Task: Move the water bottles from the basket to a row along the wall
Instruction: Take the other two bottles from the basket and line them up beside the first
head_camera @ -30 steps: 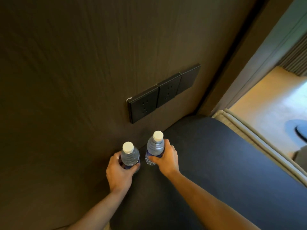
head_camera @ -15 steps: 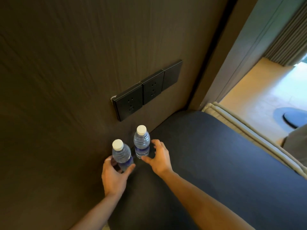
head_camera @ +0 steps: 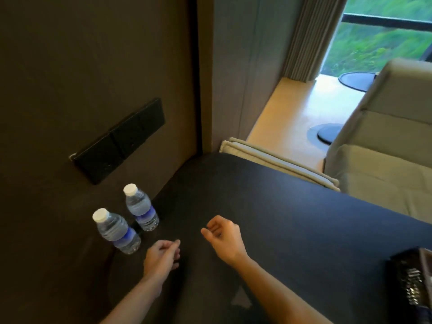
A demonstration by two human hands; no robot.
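My left hand (head_camera: pixel 162 254) is empty, fingers loosely curled, hovering over the dark surface (head_camera: pixel 280 218) just beside the nearer bottle (head_camera: pixel 117 231) without touching it. My right hand (head_camera: pixel 223 235) is empty too, half curled, well apart from both bottles. The farther bottle (head_camera: pixel 141 208) stands upright near the nearer one, both along the surface's edge where it meets the brown wall (head_camera: pixel 81 66), below the black socket panel (head_camera: pixel 119 141).

So I judge a row of two is begun, caps up and neatly spaced. What is left I cannot count: the basket (head_camera: pixel 413 284) is cut off at the right edge of the surface (only a dark woven corner shows), and its contents are hidden. I would guess more bottles wait there, but nothing confirms it. The socket faces are blurred.
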